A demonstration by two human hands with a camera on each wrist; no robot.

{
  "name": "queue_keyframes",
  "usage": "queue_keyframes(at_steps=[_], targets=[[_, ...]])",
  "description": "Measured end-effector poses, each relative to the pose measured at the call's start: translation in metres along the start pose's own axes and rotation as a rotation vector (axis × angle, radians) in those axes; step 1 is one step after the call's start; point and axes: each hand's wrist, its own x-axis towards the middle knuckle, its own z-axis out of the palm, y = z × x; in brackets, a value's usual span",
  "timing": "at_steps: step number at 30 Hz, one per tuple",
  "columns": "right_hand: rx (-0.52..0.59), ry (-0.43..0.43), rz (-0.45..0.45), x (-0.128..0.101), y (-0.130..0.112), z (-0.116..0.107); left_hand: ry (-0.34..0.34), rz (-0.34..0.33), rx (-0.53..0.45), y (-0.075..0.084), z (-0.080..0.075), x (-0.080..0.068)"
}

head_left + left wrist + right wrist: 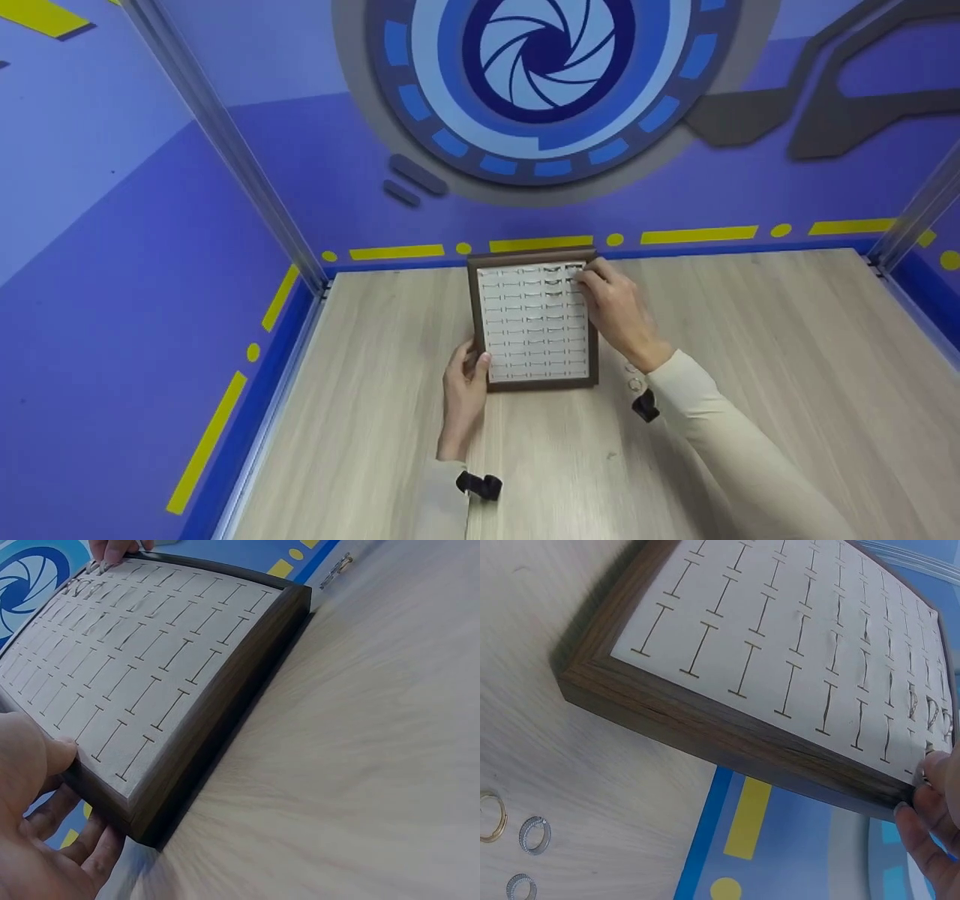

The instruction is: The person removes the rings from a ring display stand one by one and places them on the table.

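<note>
A ring display tray (535,322) with a dark brown wooden frame (217,705) and a white slotted pad (772,637) is held tilted up over the table. My left hand (465,394) grips its lower left edge, thumb on the front and fingers behind. At the upper right corner is my right hand (619,307), its thumb and fingertips pinching a ring (922,777) at a slot; the fingers mostly hide this ring. A few rings (932,714) sit in slots beside those fingertips. Most other slots hold no ring.
On the wooden table (360,420), right of the tray, lie a gold-coloured ring (492,817) and silver rings (535,835) with stones. A blue-purple wall (300,165) with yellow marks rises behind the table, and another wall (112,337) stands at the left.
</note>
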Motion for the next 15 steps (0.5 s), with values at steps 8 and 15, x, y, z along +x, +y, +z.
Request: queue_keyframes(at_steps=[8, 15], targets=[[0.025, 0.013, -0.022, -0.0013, 0.0016, -0.0004, 0.003, -0.039, -0.005, 0.002, -0.0007, -0.0004], [0.02, 0.008, -0.033, -0.003, 0.0041, -0.0016, 0.0, -0.051, -0.004, 0.0013, 0.0003, 0.0004]])
